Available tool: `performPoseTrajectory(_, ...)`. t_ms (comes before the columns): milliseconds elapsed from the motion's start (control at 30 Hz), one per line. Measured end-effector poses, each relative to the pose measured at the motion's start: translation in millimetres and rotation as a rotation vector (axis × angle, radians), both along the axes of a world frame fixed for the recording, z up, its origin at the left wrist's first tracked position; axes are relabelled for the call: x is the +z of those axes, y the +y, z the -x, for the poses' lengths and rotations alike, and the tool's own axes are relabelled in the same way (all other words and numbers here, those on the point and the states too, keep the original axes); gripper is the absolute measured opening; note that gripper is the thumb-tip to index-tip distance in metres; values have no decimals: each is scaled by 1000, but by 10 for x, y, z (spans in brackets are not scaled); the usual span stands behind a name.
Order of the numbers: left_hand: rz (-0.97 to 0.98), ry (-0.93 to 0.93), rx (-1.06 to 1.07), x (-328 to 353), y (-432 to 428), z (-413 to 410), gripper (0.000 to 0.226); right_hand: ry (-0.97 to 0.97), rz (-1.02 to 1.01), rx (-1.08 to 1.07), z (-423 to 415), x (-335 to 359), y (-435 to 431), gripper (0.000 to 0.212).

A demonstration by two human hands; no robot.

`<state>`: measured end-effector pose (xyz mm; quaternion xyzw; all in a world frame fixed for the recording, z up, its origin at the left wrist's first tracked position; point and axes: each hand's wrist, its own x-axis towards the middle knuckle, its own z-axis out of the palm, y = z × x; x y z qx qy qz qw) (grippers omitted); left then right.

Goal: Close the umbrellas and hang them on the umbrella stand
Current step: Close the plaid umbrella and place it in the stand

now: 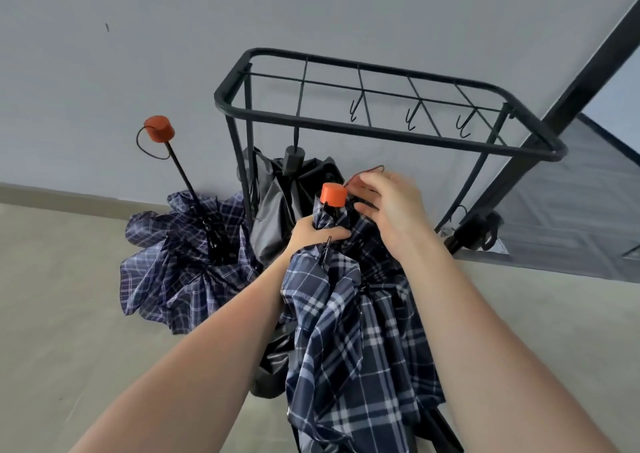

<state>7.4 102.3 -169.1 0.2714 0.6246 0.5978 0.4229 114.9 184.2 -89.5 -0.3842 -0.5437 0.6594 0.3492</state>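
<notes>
Left hand (313, 233) grip tight around plaid umbrella (360, 331), right hand (388, 203) pinching its strap; grey floor (69, 314).

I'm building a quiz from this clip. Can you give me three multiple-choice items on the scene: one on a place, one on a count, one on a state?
1. Where does the black umbrella hang?
A. from the left end of the stand
B. from the right end
C. it lies flat on the floor

2. How many orange handle caps show?
A. one
B. two
C. four

3. What state is the plaid umbrella on the floor in?
A. folded and strapped
C. hung on a hook
B. shaft extended, canopy loose

Answers:
1 A, its strap runs up to the stand's left rail.
2 B, one on the floor umbrella, one on the umbrella gripped by the left hand.
3 B, the rod stands out and the fabric spreads.
</notes>
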Motion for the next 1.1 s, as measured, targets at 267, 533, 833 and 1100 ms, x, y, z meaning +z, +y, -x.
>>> performPoseTrajectory(267, 0, -8, 36, -51, 280, 193, 18, 74, -51, 74, 296, 156, 339, 25)
performPoseTrajectory(533, -21, 24, 46, 65, 430, 325, 23, 44, -88, 54, 568, 330, 513, 9)
performPoseTrajectory(833, -53, 21, 5, 92, 534, 310, 17, 41, -119, -123, 658, 398, 591, 15)
performPoseTrajectory(1100, -26, -5, 16, -44, 595, 349, 33, -126, -115, -76, 542, 338, 581, 26)
